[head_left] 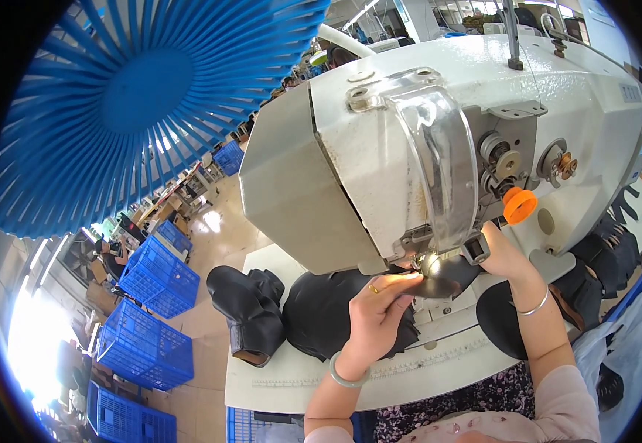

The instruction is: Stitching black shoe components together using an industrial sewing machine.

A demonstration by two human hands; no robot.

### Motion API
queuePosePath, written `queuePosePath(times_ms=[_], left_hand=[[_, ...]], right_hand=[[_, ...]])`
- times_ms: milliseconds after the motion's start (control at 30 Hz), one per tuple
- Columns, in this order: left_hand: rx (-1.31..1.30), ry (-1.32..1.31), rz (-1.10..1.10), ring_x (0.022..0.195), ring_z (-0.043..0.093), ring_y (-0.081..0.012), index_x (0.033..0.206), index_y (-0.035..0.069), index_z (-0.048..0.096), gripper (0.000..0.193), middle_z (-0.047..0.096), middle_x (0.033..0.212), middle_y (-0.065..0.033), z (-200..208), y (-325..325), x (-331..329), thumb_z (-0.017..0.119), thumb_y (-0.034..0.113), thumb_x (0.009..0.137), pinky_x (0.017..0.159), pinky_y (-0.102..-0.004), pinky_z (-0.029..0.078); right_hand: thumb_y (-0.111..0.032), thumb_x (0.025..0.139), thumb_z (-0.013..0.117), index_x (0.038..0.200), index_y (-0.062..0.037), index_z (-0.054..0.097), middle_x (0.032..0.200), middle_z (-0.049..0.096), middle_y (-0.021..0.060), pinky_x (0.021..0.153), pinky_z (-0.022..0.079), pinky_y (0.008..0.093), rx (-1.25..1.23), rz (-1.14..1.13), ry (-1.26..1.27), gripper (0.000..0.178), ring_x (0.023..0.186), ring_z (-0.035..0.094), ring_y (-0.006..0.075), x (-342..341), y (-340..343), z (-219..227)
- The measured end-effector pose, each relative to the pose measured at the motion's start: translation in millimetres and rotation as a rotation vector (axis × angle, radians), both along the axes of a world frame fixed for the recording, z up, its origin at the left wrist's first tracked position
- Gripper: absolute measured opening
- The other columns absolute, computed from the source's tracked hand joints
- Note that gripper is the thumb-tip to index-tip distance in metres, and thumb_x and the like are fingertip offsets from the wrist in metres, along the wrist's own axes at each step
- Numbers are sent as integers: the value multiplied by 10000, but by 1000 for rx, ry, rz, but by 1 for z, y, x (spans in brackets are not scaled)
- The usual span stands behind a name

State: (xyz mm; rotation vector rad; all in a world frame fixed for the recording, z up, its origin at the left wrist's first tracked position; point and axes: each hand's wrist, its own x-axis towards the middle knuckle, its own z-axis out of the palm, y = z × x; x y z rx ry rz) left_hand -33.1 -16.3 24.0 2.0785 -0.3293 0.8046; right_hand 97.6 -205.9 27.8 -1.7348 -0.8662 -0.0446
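A black leather-like piece (439, 286) lies beneath the lit needle area of a white sewing machine (387, 170). My left hand (376, 314), with a ring and a pale bangle, has its fingers pressed together on the piece's left edge. At the piece's right side is my right hand (502, 255), a silver bangle on its wrist; the machine's parts hide its fingers. Left of the needle, a stack of black pieces (325, 314) rests on the white table (313, 391). Beside it sits a bundle of folded black pieces (246, 310).
A large blue fan (147, 88) looms at upper left. An orange knob (519, 205) sticks out from the machine above my right hand. More black pieces (502, 317) lie by my right forearm. Blue crates (144, 343) stand on the floor at left; a clear plastic bag (624, 347) hangs at right.
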Motion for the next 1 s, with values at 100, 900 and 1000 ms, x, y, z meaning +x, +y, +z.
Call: queuePosePath(times_ms=[100, 900, 1000], left_hand=[[443, -165, 57, 899, 641, -269, 997, 32, 696, 448, 672, 962, -87, 3, 0, -1, 659, -61, 560, 760, -328, 525], [672, -304, 220, 907, 624, -212, 1019, 58, 688, 454, 620, 967, -27, -2, -8, 4, 639, -36, 577, 659, -311, 471], [699, -301, 216, 939, 620, -164, 1000, 73, 685, 355, 610, 953, 0, 0, -5, 5, 651, 4, 654, 610, -286, 446]], right_hand=[[-116, 781, 530, 663, 23, 413, 556, 373, 50, 503, 328, 312, 30, 30, 1, 217, 551, 333, 109, 6, 3, -2], [-224, 833, 590, 659, 63, 402, 543, 376, 114, 497, 344, 338, -102, -18, 12, 385, 543, 314, 136, 4, -3, 0], [-239, 840, 595, 656, 59, 403, 534, 366, 104, 489, 340, 336, -119, -18, 31, 400, 539, 310, 128, 1, -4, 2]])
